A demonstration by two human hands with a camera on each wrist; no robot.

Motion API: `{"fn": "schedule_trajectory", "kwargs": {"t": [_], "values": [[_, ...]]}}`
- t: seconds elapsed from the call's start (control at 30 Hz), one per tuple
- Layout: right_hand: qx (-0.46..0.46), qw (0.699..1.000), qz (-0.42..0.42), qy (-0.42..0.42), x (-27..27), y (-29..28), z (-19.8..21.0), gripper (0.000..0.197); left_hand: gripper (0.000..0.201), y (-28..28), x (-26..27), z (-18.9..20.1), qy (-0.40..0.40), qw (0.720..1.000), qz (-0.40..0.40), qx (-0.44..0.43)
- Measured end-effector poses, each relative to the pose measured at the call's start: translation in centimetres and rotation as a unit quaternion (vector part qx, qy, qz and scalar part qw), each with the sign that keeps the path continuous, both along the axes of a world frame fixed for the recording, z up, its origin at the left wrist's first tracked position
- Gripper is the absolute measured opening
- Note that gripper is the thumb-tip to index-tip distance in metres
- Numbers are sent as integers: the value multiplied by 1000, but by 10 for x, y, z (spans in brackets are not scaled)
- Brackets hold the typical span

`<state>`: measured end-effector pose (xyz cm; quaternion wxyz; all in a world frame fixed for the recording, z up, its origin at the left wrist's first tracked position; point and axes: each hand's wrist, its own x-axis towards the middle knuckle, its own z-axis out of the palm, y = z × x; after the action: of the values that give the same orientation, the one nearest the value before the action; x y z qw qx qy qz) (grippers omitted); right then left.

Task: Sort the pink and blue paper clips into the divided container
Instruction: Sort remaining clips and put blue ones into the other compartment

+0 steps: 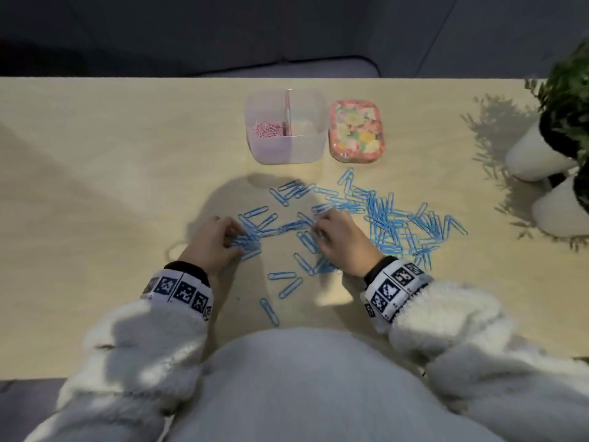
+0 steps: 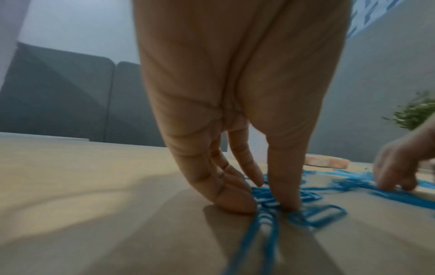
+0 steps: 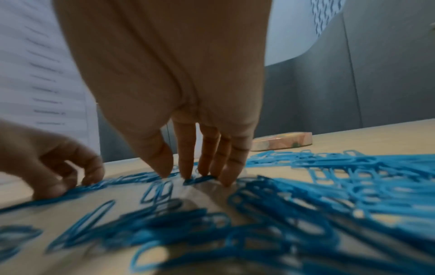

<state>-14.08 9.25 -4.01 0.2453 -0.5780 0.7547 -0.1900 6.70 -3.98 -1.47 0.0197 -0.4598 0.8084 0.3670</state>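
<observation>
Outstretched right hand (image 3: 179, 89) on blue paper clips (image 3: 329, 186)

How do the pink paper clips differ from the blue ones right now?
The pink paper clips lie heaped in the left compartment of the divided container; the blue paper clips lie scattered on the table. The pink clips look smaller than the blue ones. Each group is one colour throughout.
</observation>
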Motion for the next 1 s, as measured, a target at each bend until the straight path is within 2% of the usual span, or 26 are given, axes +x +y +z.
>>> {"fn": "schedule_trajectory", "kwargs": {"t": [0.07, 0.13, 0.17, 0.23, 0.33, 0.4, 0.43, 0.53, 0.6, 0.7, 0.8, 0.93, 1.0], "values": [[7, 999, 37, -12, 11, 1, 2, 23, 27, 10, -10, -1, 23, 999, -28, 4], [9, 995, 74, -66, 15, -2, 14, 23, 27, 18, -17, -2, 40, 998, -48, 10], [3, 994, 58, -88, 11, -5, 20, 24, 26, 21, -18, -2, 50, 998, -45, 8], [-30, 995, -41, -86, -10, -16, 27, 27, 22, 22, -12, 0, 45, 999, -20, -19], [-18, 984, -176, -34, -56, -35, 29, 28, 31, 14, 14, 1, -79, 995, 42, -43], [38, 978, -202, 36, -75, -48, 25, 27, 40, 10, 29, 1, -155, 986, 56, -23], [70, 975, -202, 67, -78, -53, 23, 29, 42, 10, 31, 1, -159, 986, 55, -9], [126, 972, -157, 117, -62, -67, 20, 38, 34, 14, 22, -4, -89, 995, 53, -6], [112, 978, -99, 144, -46, -74, 17, 35, 32, 14, 6, -5, -57, 996, 68, -26], [95, 983, -3, 154, -19, -85, 14, 34, 39, 10, -15, -8, -39, 994, 83, -59], [64, 983, 69, 158, 5, -88, 10, 36, 48, 6, -34, -14, -30, 994, 40, -94], [66, 971, 156, 168, 17, -75, 4, 36, 39, 3, -43, -11, -40, 991, -11, -123], [63, 982, 143, 104, 12, -68, 8, 36, 40, -3, -36, -7, -32, 985, -45, -166]]}}
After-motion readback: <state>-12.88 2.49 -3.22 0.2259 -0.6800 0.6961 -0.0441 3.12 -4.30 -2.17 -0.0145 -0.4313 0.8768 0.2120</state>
